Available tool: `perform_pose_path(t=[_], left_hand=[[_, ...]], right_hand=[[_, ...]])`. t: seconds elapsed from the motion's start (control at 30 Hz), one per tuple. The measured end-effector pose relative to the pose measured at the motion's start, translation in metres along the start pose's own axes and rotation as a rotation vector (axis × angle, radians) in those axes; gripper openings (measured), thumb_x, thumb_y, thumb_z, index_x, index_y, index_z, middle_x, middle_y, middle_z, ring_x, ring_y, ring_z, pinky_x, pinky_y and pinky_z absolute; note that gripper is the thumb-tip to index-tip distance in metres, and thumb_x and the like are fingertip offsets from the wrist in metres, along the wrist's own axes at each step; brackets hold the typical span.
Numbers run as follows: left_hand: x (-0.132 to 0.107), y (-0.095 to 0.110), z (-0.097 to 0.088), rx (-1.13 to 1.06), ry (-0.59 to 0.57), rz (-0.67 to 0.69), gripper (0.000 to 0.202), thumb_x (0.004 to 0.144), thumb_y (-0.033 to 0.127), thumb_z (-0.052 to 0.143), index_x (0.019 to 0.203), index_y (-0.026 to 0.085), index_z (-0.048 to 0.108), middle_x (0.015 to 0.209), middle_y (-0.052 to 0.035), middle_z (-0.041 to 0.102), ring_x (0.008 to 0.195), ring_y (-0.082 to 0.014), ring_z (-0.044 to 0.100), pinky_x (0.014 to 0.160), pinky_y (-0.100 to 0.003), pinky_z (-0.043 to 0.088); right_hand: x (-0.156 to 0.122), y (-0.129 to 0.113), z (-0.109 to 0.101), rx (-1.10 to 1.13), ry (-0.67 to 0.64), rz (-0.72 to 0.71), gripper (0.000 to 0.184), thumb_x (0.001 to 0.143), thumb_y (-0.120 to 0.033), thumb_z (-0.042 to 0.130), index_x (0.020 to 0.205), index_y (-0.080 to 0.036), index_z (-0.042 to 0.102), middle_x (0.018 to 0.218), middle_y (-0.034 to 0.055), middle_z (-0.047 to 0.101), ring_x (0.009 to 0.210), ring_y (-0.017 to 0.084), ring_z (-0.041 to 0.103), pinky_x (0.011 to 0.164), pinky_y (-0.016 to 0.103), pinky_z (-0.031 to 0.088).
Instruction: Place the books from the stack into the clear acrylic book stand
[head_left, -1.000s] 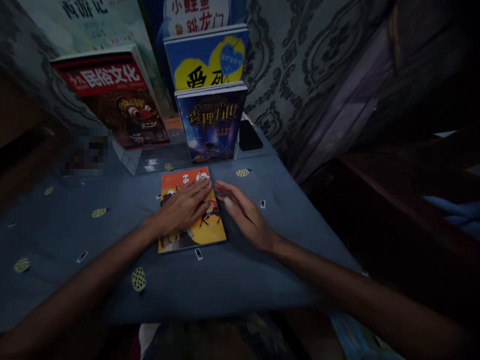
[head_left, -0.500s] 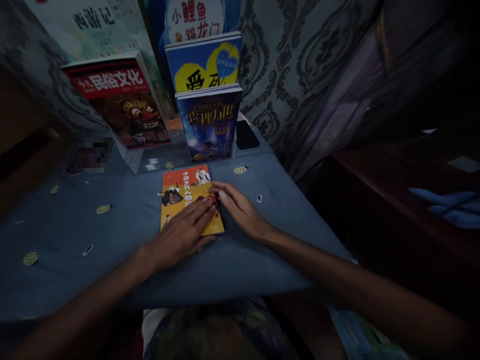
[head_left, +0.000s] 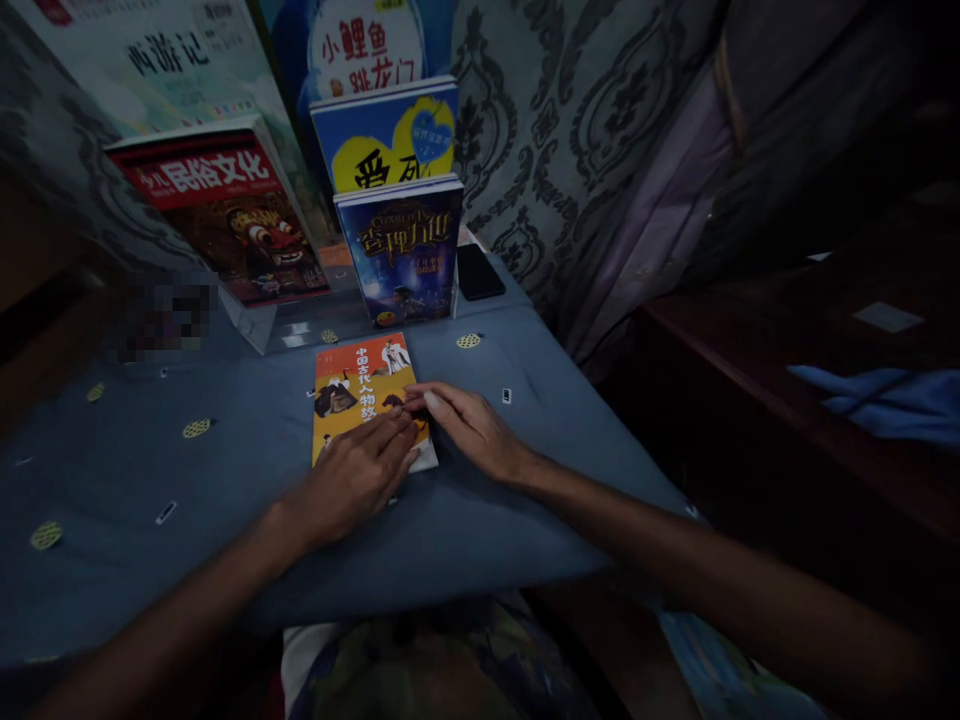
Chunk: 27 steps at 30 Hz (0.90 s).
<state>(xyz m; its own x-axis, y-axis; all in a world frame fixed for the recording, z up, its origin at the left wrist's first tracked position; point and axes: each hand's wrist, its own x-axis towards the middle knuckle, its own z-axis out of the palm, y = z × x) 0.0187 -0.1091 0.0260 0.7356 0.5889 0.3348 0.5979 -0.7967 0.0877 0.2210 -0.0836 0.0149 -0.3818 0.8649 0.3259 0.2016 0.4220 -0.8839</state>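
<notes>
An orange and yellow book [head_left: 358, 388] lies flat on the blue-grey table [head_left: 225, 480], its cover facing up. My left hand [head_left: 352, 480] rests palm down on the book's near end, fingers stretched out and flat. My right hand [head_left: 469, 428] lies at the book's right edge. Its fingertips touch that edge, and the near right corner of the cover looks slightly raised there. Whether the fingers grip the cover is unclear.
Behind stand a dark blue book [head_left: 405, 250], a blue and yellow book [head_left: 384, 135] and a red book [head_left: 225, 215] on a clear stand [head_left: 277, 325]. A black phone [head_left: 480, 272] lies far right. Small stickers dot the table. A patterned curtain [head_left: 570, 150] hangs right.
My left hand has slid back from the book's middle to its near end, baring the title. My right hand has moved in from beside the book onto its right edge.
</notes>
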Motion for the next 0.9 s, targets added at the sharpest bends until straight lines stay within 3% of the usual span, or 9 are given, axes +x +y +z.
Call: perform_pose_path(t=[0.1, 0.27, 0.37, 0.5, 0.6, 0.7, 0.8, 0.9], left_hand=[[-0.005, 0.001, 0.001, -0.017, -0.002, -0.010, 0.040, 0.103, 0.032, 0.041, 0.135, 0.012, 0.054, 0.135, -0.0185, 0.062, 0.130, -0.0284, 0.055, 0.108, -0.046, 0.049], [-0.014, -0.009, -0.002, -0.141, -0.039, -0.079, 0.039, 0.102, 0.030, 0.044, 0.139, 0.020, 0.052, 0.142, -0.0120, 0.057, 0.134, -0.0229, 0.052, 0.114, -0.046, 0.041], [-0.015, -0.025, -0.002, -0.170, -0.061, -0.131, 0.041, 0.102, 0.031, 0.045, 0.141, 0.022, 0.051, 0.144, -0.0108, 0.056, 0.137, -0.0222, 0.048, 0.118, -0.050, 0.032], [-0.011, -0.063, 0.002, -0.163, -0.099, -0.229, 0.048, 0.101, 0.035, 0.045, 0.147, 0.023, 0.044, 0.152, -0.0109, 0.045, 0.145, -0.0223, 0.037, 0.120, -0.052, 0.025], [-0.008, -0.094, 0.008, -0.143, -0.051, -0.372, 0.052, 0.100, 0.040, 0.043, 0.147, 0.018, 0.044, 0.154, -0.0139, 0.042, 0.146, -0.0244, 0.033, 0.121, -0.051, 0.023], [-0.008, -0.114, 0.016, -0.114, 0.050, -0.590, 0.060, 0.098, 0.049, 0.042, 0.144, 0.010, 0.046, 0.154, -0.0216, 0.039, 0.146, -0.0312, 0.033, 0.117, -0.052, 0.030], [-0.010, -0.118, 0.024, -0.067, 0.125, -0.705, 0.061, 0.096, 0.049, 0.044, 0.141, 0.008, 0.047, 0.148, -0.0251, 0.046, 0.143, -0.0350, 0.038, 0.114, -0.053, 0.035], [-0.012, -0.115, 0.025, -0.088, 0.181, -0.677, 0.052, 0.095, 0.042, 0.046, 0.136, 0.009, 0.051, 0.139, -0.0231, 0.056, 0.137, -0.0343, 0.047, 0.112, -0.053, 0.036]], right_hand=[[-0.001, 0.000, 0.001, -0.068, -0.007, -0.072, 0.037, 0.103, -0.040, 0.039, 0.119, -0.022, 0.067, 0.116, 0.0090, 0.071, 0.113, 0.023, 0.064, 0.100, 0.044, 0.050], [-0.002, 0.006, 0.006, -0.271, -0.067, -0.187, 0.035, 0.101, -0.029, 0.041, 0.127, -0.019, 0.063, 0.128, 0.0126, 0.066, 0.127, 0.024, 0.056, 0.108, 0.049, 0.045], [0.006, 0.015, 0.008, -0.414, -0.145, -0.158, 0.044, 0.101, -0.033, 0.039, 0.140, -0.017, 0.052, 0.147, 0.0144, 0.052, 0.141, 0.026, 0.043, 0.117, 0.053, 0.034], [0.039, 0.023, 0.006, -0.519, -0.247, -0.092, 0.051, 0.100, -0.036, 0.041, 0.147, -0.016, 0.046, 0.155, 0.0147, 0.041, 0.146, 0.027, 0.033, 0.119, 0.055, 0.028], [0.070, 0.026, 0.005, -0.590, -0.241, -0.018, 0.052, 0.099, -0.035, 0.041, 0.145, -0.013, 0.047, 0.155, 0.0170, 0.040, 0.148, 0.029, 0.030, 0.119, 0.055, 0.027], [0.090, 0.031, 0.008, -0.642, -0.212, 0.051, 0.054, 0.098, -0.034, 0.039, 0.146, -0.009, 0.045, 0.156, 0.0195, 0.037, 0.148, 0.030, 0.029, 0.118, 0.056, 0.025], [0.095, 0.038, 0.012, -0.642, -0.159, 0.050, 0.054, 0.098, -0.032, 0.038, 0.146, -0.010, 0.044, 0.157, 0.0196, 0.035, 0.147, 0.029, 0.032, 0.118, 0.055, 0.025], [0.091, 0.042, 0.017, -0.633, -0.099, 0.040, 0.052, 0.097, -0.032, 0.038, 0.144, -0.009, 0.047, 0.156, 0.0211, 0.038, 0.147, 0.029, 0.033, 0.118, 0.053, 0.028]])
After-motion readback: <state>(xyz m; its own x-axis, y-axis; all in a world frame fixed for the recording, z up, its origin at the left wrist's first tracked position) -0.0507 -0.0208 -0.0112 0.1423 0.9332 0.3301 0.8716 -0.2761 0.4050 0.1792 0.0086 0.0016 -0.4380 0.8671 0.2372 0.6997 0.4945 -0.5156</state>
